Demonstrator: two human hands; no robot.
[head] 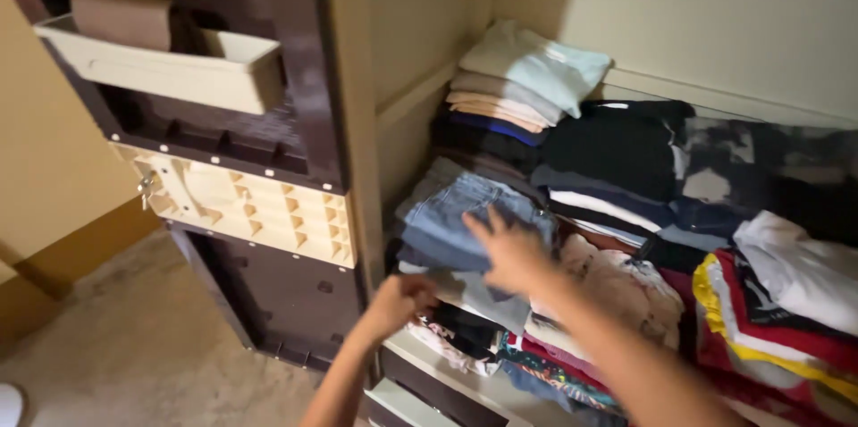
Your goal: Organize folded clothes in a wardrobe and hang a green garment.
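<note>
**Hands at the folded clothes in a wardrobe**

Cream-coloured wardrobe walls (420,25) enclose a shelf packed with folded clothing, seen from above. On the left, the dark brown wardrobe door (295,79) stands open; a beige plastic tray (179,74) with a brown flat item (121,18) in it is fixed to its inner face, and a pale ribbed lock panel (250,204) with a small metal key (145,186) is mounted below. A speckled grey floor (134,347) is seen beneath the door.

The right hand (509,253) is laid flat, fingers spread, on a folded pair of light blue denim jeans (451,217) at the front left of the shelf; its grip is released, with nothing clasped. The jeans rest on top of a low stack, with a grey folded garment (487,297) directly beneath them. The left hand (398,302) is held at the front edge of that same stack, just under the jeans, its fingers curled in against the folded cloth; whether cloth is actually pinched cannot be told.

Behind the jeans, a pile of pale green, grey and peach folded tops (518,79) is stacked against the back corner. Dark black and navy garments (617,154) are stacked beside it. To the right, a white patterned garment (617,288) lies just beside the right forearm, and red, yellow and white folded clothes (769,311) are piled further right. A white drawer front (402,400) is visible below the shelf.
</note>
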